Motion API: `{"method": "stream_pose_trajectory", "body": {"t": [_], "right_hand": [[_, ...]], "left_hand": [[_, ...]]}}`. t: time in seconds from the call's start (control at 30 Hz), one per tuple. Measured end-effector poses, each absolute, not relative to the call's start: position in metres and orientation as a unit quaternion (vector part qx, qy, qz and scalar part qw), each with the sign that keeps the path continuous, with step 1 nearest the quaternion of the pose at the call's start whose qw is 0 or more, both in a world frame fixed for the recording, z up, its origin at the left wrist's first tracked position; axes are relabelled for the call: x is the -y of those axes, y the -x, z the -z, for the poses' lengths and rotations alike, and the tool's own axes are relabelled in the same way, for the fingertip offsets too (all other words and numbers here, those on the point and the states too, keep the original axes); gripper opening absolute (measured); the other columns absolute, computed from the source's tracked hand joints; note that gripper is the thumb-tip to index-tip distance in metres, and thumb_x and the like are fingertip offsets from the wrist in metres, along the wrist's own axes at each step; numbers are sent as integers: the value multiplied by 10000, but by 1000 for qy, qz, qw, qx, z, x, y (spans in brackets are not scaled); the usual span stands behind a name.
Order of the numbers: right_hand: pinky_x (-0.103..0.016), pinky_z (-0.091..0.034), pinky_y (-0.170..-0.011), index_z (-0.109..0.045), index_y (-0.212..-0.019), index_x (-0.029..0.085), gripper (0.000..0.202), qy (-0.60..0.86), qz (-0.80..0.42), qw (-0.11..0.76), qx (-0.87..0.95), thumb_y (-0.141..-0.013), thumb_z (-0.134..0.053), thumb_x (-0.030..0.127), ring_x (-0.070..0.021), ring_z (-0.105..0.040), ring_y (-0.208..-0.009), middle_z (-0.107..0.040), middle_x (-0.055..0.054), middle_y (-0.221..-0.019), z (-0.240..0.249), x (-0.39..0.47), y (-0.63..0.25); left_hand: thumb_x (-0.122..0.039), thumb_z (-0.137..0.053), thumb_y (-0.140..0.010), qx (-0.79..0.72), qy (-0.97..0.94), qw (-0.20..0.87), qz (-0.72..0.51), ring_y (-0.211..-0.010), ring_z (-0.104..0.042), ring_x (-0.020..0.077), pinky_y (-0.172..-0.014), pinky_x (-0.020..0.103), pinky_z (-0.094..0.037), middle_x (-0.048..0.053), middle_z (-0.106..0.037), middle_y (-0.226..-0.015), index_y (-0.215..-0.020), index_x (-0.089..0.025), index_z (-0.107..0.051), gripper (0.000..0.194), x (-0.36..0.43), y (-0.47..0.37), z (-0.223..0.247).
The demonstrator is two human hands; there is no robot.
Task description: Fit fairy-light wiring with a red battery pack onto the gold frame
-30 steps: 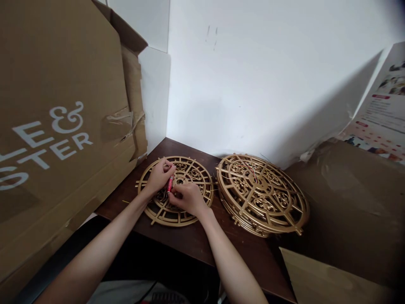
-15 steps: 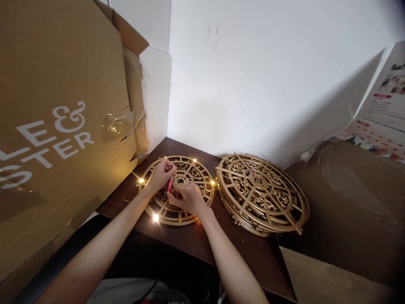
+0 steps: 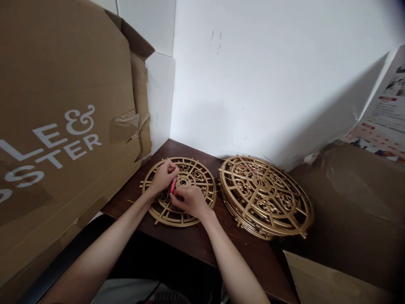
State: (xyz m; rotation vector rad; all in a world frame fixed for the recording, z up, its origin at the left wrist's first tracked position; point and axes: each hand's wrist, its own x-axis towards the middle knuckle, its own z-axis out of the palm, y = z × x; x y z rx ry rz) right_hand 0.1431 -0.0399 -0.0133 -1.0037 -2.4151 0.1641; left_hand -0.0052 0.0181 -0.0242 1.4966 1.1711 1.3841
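A round gold openwork frame (image 3: 181, 222) with scrollwork lies flat on the dark table, its rim lights unlit. Over its middle, a slim red battery (image 3: 172, 186) is held at a slant between both hands. My left hand (image 3: 163, 175) is closed in a pinch at the battery's upper end. At the lower end my right hand (image 3: 189, 200) has its thumb and fingers pinched on it. Any thin wire ends under the fingertips are too small to make out.
To the right stands a stack of several similar gold frames (image 3: 265, 197), with thin wires on top. A big cardboard box (image 3: 63, 76) rises at the left, another brown carton (image 3: 348, 202) at the right. The white wall (image 3: 253, 84) backs the dark brown table (image 3: 190, 247).
The bright yellow lights around the frame's rim have gone out. Both hands keep their grip on the battery; the whole view has shifted slightly.
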Motion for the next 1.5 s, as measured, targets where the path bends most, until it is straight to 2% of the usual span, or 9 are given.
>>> {"method": "stream_pose_trajectory", "body": {"t": [0.67,0.83,1.0,1.13,1.2,1.27,1.33,1.4,1.5], "right_hand": [[-221,-277,-568,-568,-612,180,264,371,-88,257,888,-864,-567,260,-89,-480,-565,-572,24,-589,13,38,-144],[-205,-333,-572,-675,-781,187,214,368,-232,313,844,-876,-580,354,-81,-459,-524,-550,40,-564,8,40,-147],[-218,-396,-551,-670,-820,183,261,371,-378,439,725,-878,-570,417,-101,-505,-576,-610,6,-692,1,33,-155],[-251,-436,-597,-703,-866,215,224,393,-306,539,679,-881,-576,398,-99,-501,-641,-602,-54,-1038,-7,28,-162],[-274,-460,-647,-715,-886,233,199,397,-275,548,684,-882,-580,379,-87,-490,-640,-532,-68,-1227,-9,27,-165],[-287,-470,-668,-719,-883,241,189,396,-272,534,696,-879,-586,375,-92,-506,-653,-516,-68,-1291,-9,28,-165],[-282,-468,-651,-716,-866,229,205,387,-307,509,705,-876,-587,388,-116,-550,-680,-622,-69,-1155,-9,29,-163],[-268,-461,-620,-705,-870,204,244,369,-373,494,694,-877,-577,412,-131,-580,-652,-692,-46,-849,-8,29,-161],[-232,-421,-527,-684,-906,179,297,346,-450,514,644,-865,-577,453,-107,-537,-509,-611,18,-555,-9,30,-160]], "left_hand": [[-249,-586,-687,-471,-579,382,-545,-478,-484,103,-480,218,-371,-57,-490,-558,-687,-200,-443,151,-14,3,16],[-334,-635,-713,-460,-526,463,-545,-401,-472,101,-418,203,-342,-71,-525,-494,-761,-208,-437,239,-7,5,8],[-364,-675,-711,-438,-483,488,-581,-369,-437,75,-395,183,-307,-69,-547,-470,-777,-194,-474,271,-4,8,3],[-369,-680,-727,-378,-503,546,-554,-332,-383,62,-365,173,-281,-81,-526,-448,-816,-201,-476,279,0,9,-1],[-380,-676,-736,-344,-520,576,-529,-324,-363,63,-346,169,-260,-82,-502,-434,-821,-205,-473,280,2,10,-3],[-399,-678,-734,-321,-533,602,-500,-318,-346,65,-328,170,-240,-79,-484,-428,-817,-207,-475,292,4,11,-4],[-418,-691,-720,-312,-538,621,-477,-316,-340,65,-317,173,-233,-73,-482,-434,-817,-205,-487,310,5,12,-4],[-434,-700,-713,-312,-535,630,-468,-316,-337,61,-315,174,-236,-70,-484,-441,-832,-202,-509,323,4,13,-3],[-446,-701,-721,-308,-526,632,-478,-339,-368,62,-327,179,-262,-55,-520,-482,-886,-195,-557,333,3,13,-2]]}}
